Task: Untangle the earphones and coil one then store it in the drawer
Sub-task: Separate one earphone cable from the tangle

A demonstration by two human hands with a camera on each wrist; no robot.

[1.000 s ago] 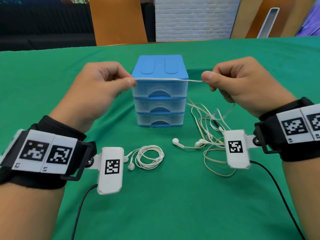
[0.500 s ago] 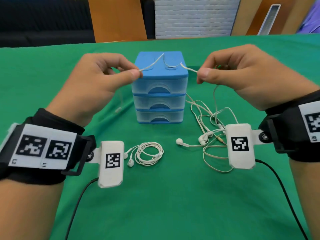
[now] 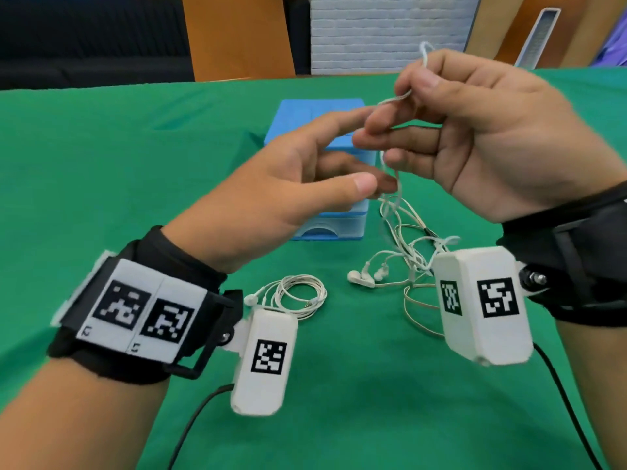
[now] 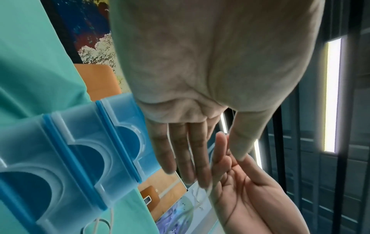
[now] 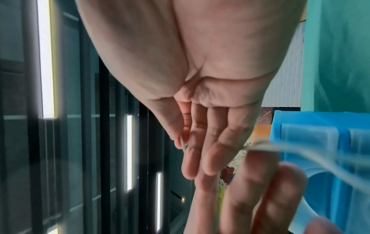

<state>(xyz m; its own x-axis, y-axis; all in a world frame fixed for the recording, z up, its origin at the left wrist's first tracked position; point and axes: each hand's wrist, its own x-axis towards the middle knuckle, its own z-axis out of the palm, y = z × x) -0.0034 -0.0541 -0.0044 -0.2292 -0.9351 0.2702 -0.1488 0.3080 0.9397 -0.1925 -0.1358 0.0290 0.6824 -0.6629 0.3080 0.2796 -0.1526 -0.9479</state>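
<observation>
My right hand [image 3: 419,81] is raised above the blue three-drawer unit [image 3: 315,111] and pinches the white earphone cable [image 3: 397,184] between thumb and forefinger; the right wrist view shows that pinch on the cable [image 5: 183,144]. From there the cable hangs down to a tangled heap [image 3: 403,256] on the green cloth. My left hand [image 3: 339,150] reaches toward the right one with straight fingers, its forefinger touching the right hand's fingers. In the left wrist view a thin strand [image 4: 169,139] crosses those straight fingers [image 4: 180,150]. All drawers [image 4: 80,142] look closed.
A second earphone set, neatly coiled [image 3: 298,295], lies on the green tablecloth [image 3: 118,164] in front of the drawer unit, left of the tangle. Two loose earbuds [image 3: 359,278] lie at the tangle's near edge. Orange chairs stand beyond the table's far edge.
The left hand has let go of the cable and straightened its fingers. The right hand has lifted the cable higher and moved left, so both hands now meet over the drawer unit.
</observation>
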